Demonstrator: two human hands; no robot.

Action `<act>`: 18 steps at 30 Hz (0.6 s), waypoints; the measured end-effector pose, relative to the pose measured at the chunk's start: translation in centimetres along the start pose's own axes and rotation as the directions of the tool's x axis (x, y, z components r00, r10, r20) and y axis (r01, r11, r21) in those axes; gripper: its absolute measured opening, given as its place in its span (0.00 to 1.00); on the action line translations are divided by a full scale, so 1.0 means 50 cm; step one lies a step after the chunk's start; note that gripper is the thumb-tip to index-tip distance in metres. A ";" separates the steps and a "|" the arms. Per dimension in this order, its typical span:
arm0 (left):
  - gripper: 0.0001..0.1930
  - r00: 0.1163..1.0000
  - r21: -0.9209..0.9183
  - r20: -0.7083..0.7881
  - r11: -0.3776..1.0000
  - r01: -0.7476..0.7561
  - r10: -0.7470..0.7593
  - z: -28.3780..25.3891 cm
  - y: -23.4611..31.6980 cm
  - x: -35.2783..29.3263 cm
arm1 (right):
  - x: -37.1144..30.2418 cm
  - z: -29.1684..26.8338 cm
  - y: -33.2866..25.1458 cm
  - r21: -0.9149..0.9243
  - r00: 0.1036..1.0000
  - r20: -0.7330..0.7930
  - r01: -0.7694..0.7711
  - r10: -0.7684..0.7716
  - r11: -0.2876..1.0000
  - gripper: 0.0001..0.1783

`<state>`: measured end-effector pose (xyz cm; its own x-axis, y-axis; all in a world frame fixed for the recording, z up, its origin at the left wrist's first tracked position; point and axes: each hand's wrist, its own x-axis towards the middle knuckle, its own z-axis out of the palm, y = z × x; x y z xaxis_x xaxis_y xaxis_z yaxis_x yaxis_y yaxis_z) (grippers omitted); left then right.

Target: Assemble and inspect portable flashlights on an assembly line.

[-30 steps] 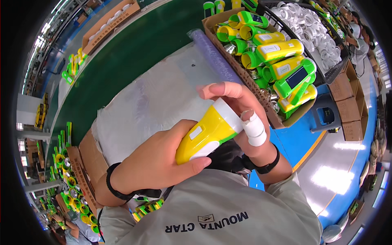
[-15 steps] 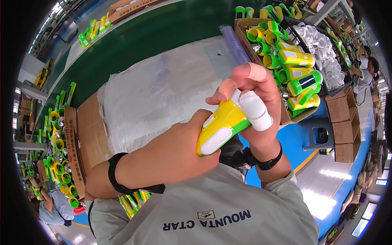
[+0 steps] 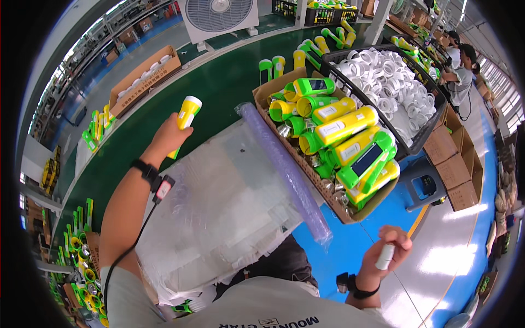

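Observation:
My left hand [image 3: 167,136], arm stretched forward, is closed round a yellow and green flashlight [image 3: 188,111] with a white ring at its head. It holds the flashlight over the dark green bench surface, past the far left edge of the plastic-wrapped sheet. At the lower right, away from the bench, my right hand [image 3: 374,259] has curled fingers around a white plastic ring [image 3: 386,257]. How many rings it holds is hard to tell.
A cardboard box [image 3: 361,215] of yellow and green flashlights stands at the right, beside a black crate [image 3: 406,151] of white rings. A purple bubble-wrap roll [image 3: 284,169] edges the wrapped sheet [image 3: 219,202]. Beyond are a fan unit [image 3: 219,11] and several standing flashlights [image 3: 278,66].
Both hands were together at the flashlight's head. The left has carried the flashlight forward and left; the right has drawn back to the lower right with white plastic. The view has shifted.

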<state>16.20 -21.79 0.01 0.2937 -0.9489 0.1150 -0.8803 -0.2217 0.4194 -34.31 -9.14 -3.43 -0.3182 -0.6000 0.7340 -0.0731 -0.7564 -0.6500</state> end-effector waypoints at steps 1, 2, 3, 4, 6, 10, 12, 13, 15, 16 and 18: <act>0.25 0.999 -0.001 0.044 1.000 0.026 -0.026 0.016 -0.001 0.051 | 0.001 -0.038 0.012 -0.102 0.992 -0.091 -0.101 0.092 0.990 0.17; 0.26 0.994 0.001 0.091 0.999 0.052 -0.052 0.035 -0.007 0.096 | 0.000 -0.066 0.024 -0.116 0.958 -0.161 -0.256 0.236 0.960 0.21; 0.26 0.994 0.013 0.095 0.999 0.049 -0.050 0.064 -0.031 0.141 | 0.000 -0.080 0.038 -0.113 0.899 -0.230 -0.405 0.372 0.907 0.25; 0.27 0.991 0.072 0.116 0.995 0.063 -0.071 0.077 -0.076 0.176 | 0.002 -0.062 0.050 -0.093 0.898 -0.222 -0.409 0.381 0.908 0.25; 0.30 0.954 0.271 0.267 0.960 0.064 -0.139 0.112 -0.041 0.229 | -0.004 -0.047 0.064 0.078 0.714 -0.256 -0.656 0.651 0.751 0.35; 0.31 0.868 0.210 -0.225 0.892 -0.401 0.443 0.169 0.063 0.295 | -0.007 -0.021 0.119 0.265 0.651 -0.154 -0.698 0.743 0.666 0.48; 0.31 0.916 -0.244 -0.121 0.883 -0.400 0.382 0.174 0.179 0.325 | -0.001 -0.016 0.144 0.283 0.653 -0.162 -0.688 0.740 0.669 0.47; 0.32 0.950 -0.501 0.081 0.836 -0.224 0.303 0.181 0.239 0.335 | 0.004 -0.012 0.156 0.304 0.662 -0.160 -0.673 0.733 0.674 0.47; 0.23 0.873 -0.409 0.407 0.908 -0.086 0.267 0.204 0.304 0.358 | 0.026 0.009 0.162 0.330 0.628 -0.170 -0.690 0.759 0.644 0.44; 0.23 0.873 -0.409 0.411 0.909 -0.082 0.263 0.214 0.331 0.360 | 0.033 0.014 0.170 0.343 0.646 -0.132 -0.682 0.752 0.646 0.39; 0.17 0.839 0.074 0.493 0.949 -0.305 0.231 0.223 0.363 0.362 | 0.034 0.024 0.181 0.358 0.660 -0.090 -0.677 0.746 0.643 0.34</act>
<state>1.39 -45.48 -0.35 -0.1408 -0.9578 -0.2505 -0.9532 0.0627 0.2959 -34.40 -17.31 -7.82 -0.3500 -0.9366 -0.0179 0.5071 -0.1734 -0.8442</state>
